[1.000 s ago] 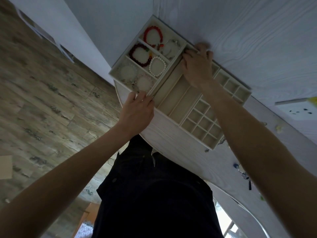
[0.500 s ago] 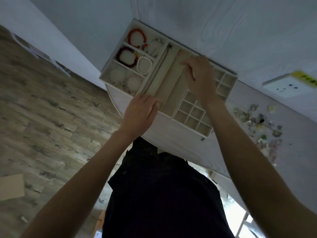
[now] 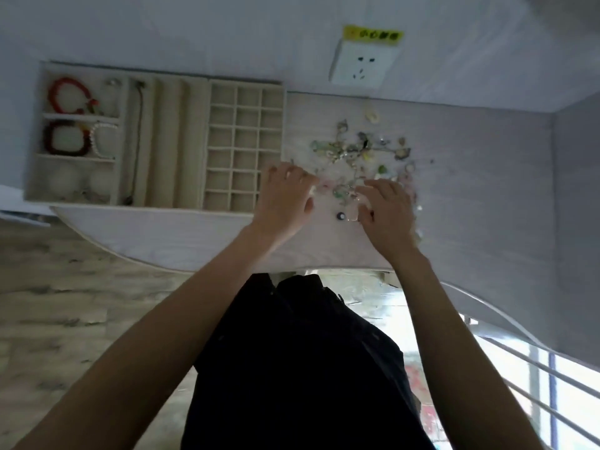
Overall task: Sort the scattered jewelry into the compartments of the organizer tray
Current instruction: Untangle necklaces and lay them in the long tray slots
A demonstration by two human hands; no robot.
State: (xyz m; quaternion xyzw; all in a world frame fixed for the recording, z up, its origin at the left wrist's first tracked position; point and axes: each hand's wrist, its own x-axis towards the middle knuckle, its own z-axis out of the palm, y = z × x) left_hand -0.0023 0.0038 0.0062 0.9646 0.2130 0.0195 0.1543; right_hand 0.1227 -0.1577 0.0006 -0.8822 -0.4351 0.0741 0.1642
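The beige organizer tray [image 3: 168, 141] lies at the table's left. Its left compartments hold a red bracelet [image 3: 65, 95], a dark red bracelet [image 3: 65, 138] and a white bead bracelet [image 3: 104, 139]. A dark chain [image 3: 138, 141] lies in a long slot, and the grid of small cells [image 3: 245, 141] looks bare. The scattered jewelry pile [image 3: 357, 151] lies right of the tray. My left hand [image 3: 285, 196] rests at the pile's left edge with bent fingers and nothing visible in it. My right hand [image 3: 384, 209] is curled over the pile's near edge; motion blur hides any grip.
A dark bead [image 3: 340, 216] lies loose between my hands. The curved table edge [image 3: 194, 235] runs close below the tray. A wall socket [image 3: 363, 63] sits on the wall behind the pile. A white railing [image 3: 552, 378] is at the lower right.
Both hands left the tray and moved right to the jewelry pile. The view swung right, so the tray now lies at the left.
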